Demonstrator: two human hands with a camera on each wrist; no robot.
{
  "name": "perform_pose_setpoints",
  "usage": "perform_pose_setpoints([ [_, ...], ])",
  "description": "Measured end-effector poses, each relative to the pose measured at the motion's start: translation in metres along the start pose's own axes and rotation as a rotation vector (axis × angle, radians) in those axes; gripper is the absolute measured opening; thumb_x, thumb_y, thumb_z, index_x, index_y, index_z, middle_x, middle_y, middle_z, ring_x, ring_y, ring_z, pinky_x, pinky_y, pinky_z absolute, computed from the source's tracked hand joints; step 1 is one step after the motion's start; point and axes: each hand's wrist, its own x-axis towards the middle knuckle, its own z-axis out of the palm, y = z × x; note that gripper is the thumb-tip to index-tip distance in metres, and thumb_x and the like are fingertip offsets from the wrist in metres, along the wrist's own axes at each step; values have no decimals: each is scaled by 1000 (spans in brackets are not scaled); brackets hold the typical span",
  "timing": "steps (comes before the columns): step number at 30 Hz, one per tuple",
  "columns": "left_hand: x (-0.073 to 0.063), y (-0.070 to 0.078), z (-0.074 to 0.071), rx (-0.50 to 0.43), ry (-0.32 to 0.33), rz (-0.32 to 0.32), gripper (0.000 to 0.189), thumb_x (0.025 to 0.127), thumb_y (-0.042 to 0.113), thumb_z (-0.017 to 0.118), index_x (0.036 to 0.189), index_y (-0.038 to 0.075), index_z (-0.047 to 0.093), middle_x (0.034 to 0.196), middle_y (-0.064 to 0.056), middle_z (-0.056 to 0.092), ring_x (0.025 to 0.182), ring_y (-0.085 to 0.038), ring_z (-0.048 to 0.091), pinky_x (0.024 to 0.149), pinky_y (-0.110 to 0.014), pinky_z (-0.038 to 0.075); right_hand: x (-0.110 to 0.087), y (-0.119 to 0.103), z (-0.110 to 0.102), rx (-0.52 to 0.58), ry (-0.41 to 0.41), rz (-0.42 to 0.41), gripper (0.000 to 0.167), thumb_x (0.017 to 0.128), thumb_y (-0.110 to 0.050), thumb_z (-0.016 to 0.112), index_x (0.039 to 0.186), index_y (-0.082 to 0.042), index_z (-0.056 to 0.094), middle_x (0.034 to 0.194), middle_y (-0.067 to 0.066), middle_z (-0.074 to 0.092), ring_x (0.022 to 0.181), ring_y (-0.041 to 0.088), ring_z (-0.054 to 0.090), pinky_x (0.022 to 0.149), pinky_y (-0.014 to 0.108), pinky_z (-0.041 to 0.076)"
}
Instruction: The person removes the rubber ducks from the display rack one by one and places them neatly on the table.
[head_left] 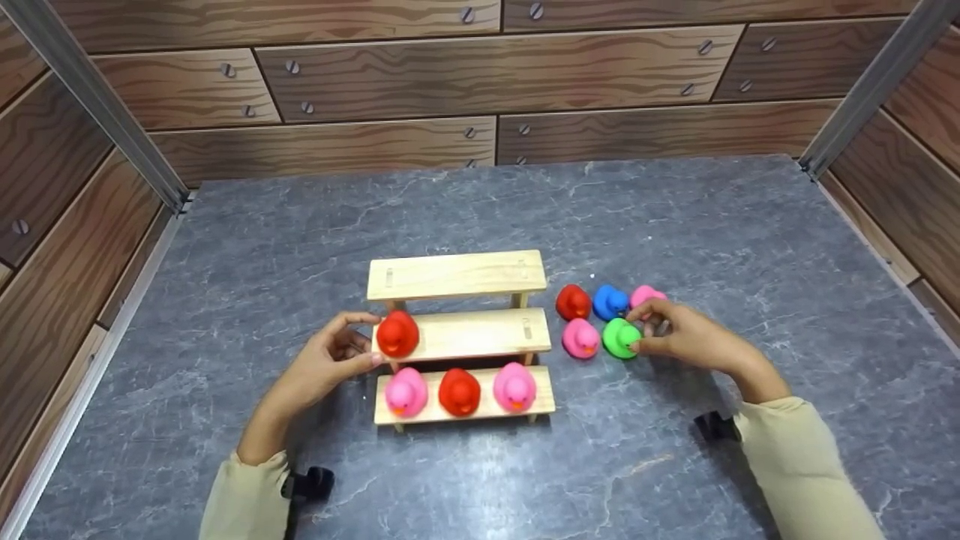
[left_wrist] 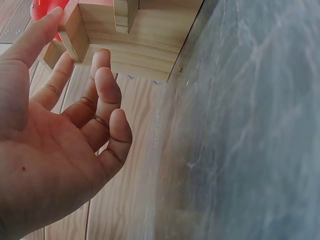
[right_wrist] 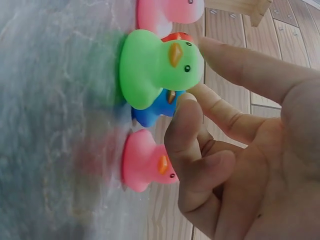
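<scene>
My left hand [head_left: 330, 360] holds the left end of a three-step wooden stand [head_left: 480, 334], thumb and index finger at the middle board's two edges. A red rubber duck [head_left: 397, 334] sits on that board beside the fingertips. Along the lowest board stand a pink duck [head_left: 406, 392], a second red duck [head_left: 459, 392] and another pink duck [head_left: 514, 387]. To the stand's right, my right hand [head_left: 679, 334] has its thumb and index finger apart, their tips right at the head of a green duck [right_wrist: 155, 67] on the tabletop. Its other fingers are bent.
Grouped around the green duck on the grey marbled table [head_left: 480, 487] are a red duck [head_left: 573, 302], a blue duck [head_left: 610, 301] and a pink duck [head_left: 580, 339]. Another pink duck [head_left: 646, 295] is partly hidden behind my right hand. Wood-patterned walls [head_left: 480, 75] enclose the table's back and sides.
</scene>
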Motion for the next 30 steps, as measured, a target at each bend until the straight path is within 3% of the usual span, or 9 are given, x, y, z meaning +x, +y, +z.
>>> perform_pose_setpoints([
  [14,1,0,1,-5,-6,1,51,85,9,72,129,2,49,92,-3,61,76,-11,56,66,-21,45,-6,-10,-4,2,36,-2,40,86,-13,70,118,6,56,99,15,57,81,15,51,64,21,45],
  [22,1,-2,1,-7,-2,8,50,85,9,72,129,2,49,92,-5,62,74,-10,56,65,-20,46,-9,-21,1,53,17,-53,43,89,-15,69,123,5,53,102,14,55,86,15,52,69,19,47],
  [30,0,-2,1,13,3,2,50,85,10,72,129,3,50,93,-6,62,77,-12,57,67,-21,46,-9,-34,13,121,2,-108,51,89,-14,68,130,6,46,102,16,54,79,13,54,67,20,47],
])
